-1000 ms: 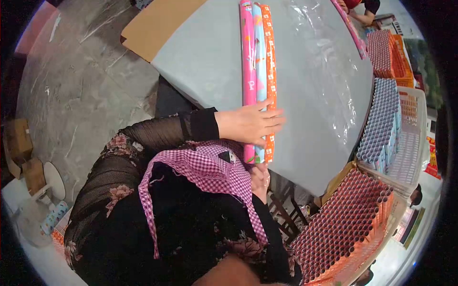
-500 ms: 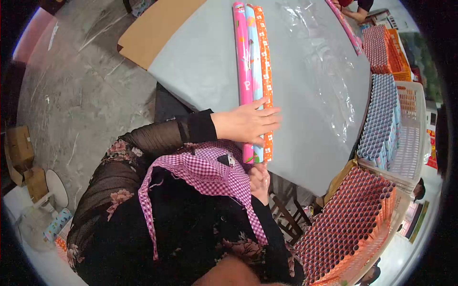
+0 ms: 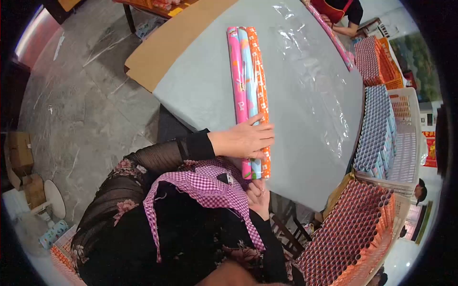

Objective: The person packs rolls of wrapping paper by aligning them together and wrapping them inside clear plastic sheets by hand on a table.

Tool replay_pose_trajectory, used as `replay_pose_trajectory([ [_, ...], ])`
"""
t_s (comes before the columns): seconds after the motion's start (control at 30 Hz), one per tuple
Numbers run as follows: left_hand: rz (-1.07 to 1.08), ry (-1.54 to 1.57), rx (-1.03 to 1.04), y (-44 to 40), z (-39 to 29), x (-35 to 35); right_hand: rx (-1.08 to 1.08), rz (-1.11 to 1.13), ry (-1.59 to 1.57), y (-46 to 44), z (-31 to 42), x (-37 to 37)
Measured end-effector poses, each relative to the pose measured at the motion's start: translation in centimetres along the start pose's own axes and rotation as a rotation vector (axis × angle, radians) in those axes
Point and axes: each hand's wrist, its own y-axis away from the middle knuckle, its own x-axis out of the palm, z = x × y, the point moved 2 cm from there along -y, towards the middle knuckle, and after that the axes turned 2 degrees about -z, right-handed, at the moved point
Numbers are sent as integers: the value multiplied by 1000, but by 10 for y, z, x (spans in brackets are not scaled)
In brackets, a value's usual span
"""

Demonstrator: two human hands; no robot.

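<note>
Three gift-wrap rolls lie side by side on the grey table: a pink roll (image 3: pixel 237 76), a light blue roll (image 3: pixel 247 71) and an orange patterned roll (image 3: pixel 259 81). Clear film seems to cover them. My left hand (image 3: pixel 241 139) rests flat across their near part, its fingers spread over the blue and orange rolls. Close to the near ends, at the table edge, is my right hand (image 3: pixel 258 196) with its fingers curled. What it pinches, if anything, is too small to make out.
Clear plastic film (image 3: pixel 319 81) lies on the table (image 3: pixel 296 176). A cardboard sheet (image 3: pixel 164 52) borders the left edge. Baskets at the right hold many orange rolls (image 3: pixel 348 224) and blue rolls (image 3: pixel 374 133). Across the table, a person's arm (image 3: pixel 344 30) is beside another pink roll (image 3: pixel 329 35).
The view has shifted, so the rolls and both hands appear lower in the picture. My left hand stays spread on the rolls, and my right hand stays at their near ends.
</note>
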Motion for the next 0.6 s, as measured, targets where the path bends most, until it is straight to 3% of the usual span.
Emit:
replay_pose_trajectory([
  [0.07,-56,10,4,-1,-2,-6,-121,-244,197,5,2,12],
  [0.13,-58,-29,27,-2,-1,-10,-124,-129,180,4,3,9],
  [0.23,-201,-15,-18,-3,1,-31,-192,-211,545,6,12,33],
  [0.33,-160,-102,-28,-1,-2,-53,-200,-58,604,0,27,22],
  [0.53,-232,-249,-59,5,3,-57,-269,-141,817,0,39,46],
  [0.6,-260,-236,-91,10,4,-54,-400,-248,1172,-2,43,44],
])
